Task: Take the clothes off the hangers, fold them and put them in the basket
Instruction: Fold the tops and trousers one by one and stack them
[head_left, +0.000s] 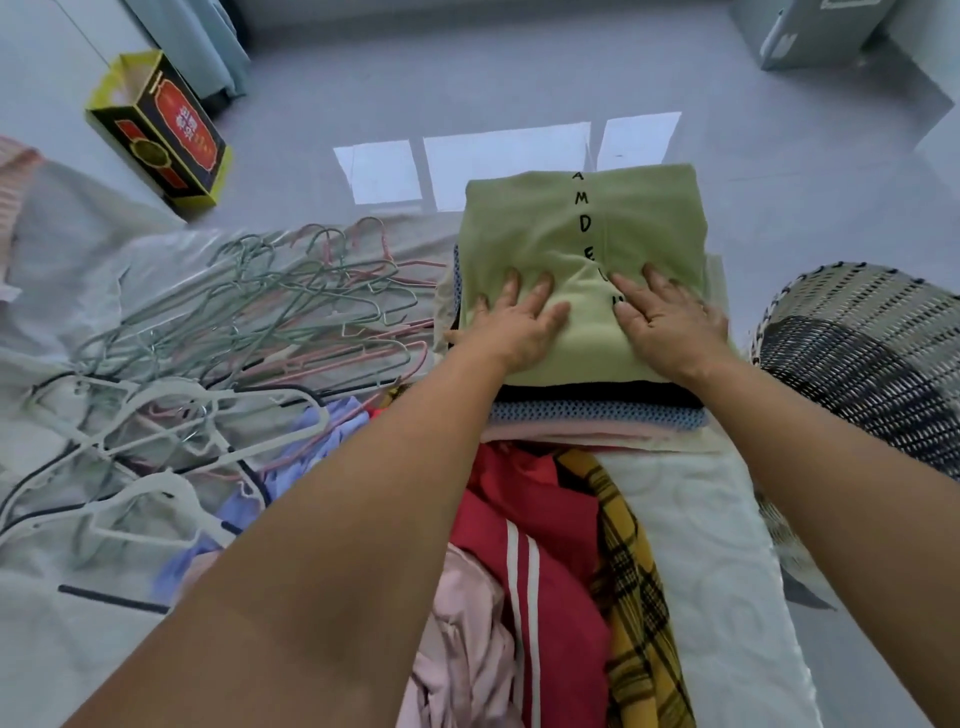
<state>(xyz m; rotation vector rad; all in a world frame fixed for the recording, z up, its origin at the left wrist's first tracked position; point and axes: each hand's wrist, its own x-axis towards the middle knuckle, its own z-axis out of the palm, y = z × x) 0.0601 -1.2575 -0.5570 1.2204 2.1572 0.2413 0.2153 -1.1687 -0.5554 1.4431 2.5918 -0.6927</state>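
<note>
Item 1. A folded light green fabric garment with black letters printed in a column (582, 249) is laid on top of a stack of folded clothes (592, 415), in which black, blue dotted and pale pink layers are seen at the near edge. The stack is set at the far end of a white quilted mattress surface (701, 519).

Item 2. The left hand (514, 327) is laid flat on the near left part of the green garment, palm down, fingers straight and spread.

Item 3. The right hand (670, 322) is laid flat on the near right part of the same garment, palm down, fingers straight and slightly spread. Nothing is pinched or gripped by either hand.

Item 4. A woven black-and-white basket (862, 353) is placed just right of the stack, beside the mattress edge. What it holds cannot be told.

Item 5. A tangled heap of thin green, pink and white hangers (249, 322) is spread left of the stack, on pale sheeting.

Item 6. Unfolded clothes are heaped near the person, between the forearms: a red garment with white stripes (524, 545), a yellow-and-black plaid garment (628, 571) to its right and a pale pink garment (462, 649) nearest. A lavender garment (311, 447) is partly covered by hangers.

Item 7. A yellow-and-black paper gift bag with a red label (161, 124) is stood on the grey floor (467, 78), far left.
</note>
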